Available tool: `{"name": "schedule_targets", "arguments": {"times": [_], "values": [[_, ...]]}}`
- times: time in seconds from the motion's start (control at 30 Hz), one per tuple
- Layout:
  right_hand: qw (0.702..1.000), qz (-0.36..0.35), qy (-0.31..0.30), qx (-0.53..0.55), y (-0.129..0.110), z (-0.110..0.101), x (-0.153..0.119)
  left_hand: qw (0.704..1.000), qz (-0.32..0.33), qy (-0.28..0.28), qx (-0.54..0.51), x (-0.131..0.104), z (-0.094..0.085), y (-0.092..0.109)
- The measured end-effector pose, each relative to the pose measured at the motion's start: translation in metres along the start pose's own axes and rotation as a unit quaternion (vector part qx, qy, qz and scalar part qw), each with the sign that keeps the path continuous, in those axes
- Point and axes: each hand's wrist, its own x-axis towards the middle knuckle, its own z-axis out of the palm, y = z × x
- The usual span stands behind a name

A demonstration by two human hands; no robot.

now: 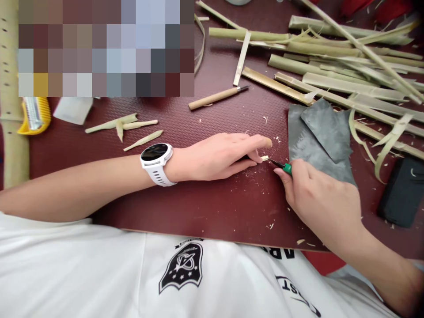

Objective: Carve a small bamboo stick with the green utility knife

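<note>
My left hand (228, 154), with a white watch (155, 160) on the wrist, rests low over the dark red table. Its fingers pinch a small pale piece of bamboo (264, 158); most of the piece is hidden in the hand. A small carving tool with a green handle (287, 168) is gripped in my right hand (321, 194). The tool's thin dark tip meets or nearly meets the exposed end of the bamboo. Fine pale shavings lie around both hands.
Split bamboo strips (334, 48) heap up at the back right. Grey sandpaper sheets (326, 128) and a black phone (400, 192) lie right. A wooden-handled pointed tool (215, 98) lies beyond my left hand. Whittled bamboo pieces (142, 140), a yellow-edged object (36, 115) and a bamboo pole (11, 145) are left.
</note>
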Motion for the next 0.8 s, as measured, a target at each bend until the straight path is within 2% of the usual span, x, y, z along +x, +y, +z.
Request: {"name": "schedule_targets", "arguments": {"times": [0.8], "values": [[1.0, -0.012, 0.004, -0.009, -0.0023, -0.001, 0.0014, 1.0, -0.005, -0.006, -0.002, -0.001, 0.0, -0.0002]]}}
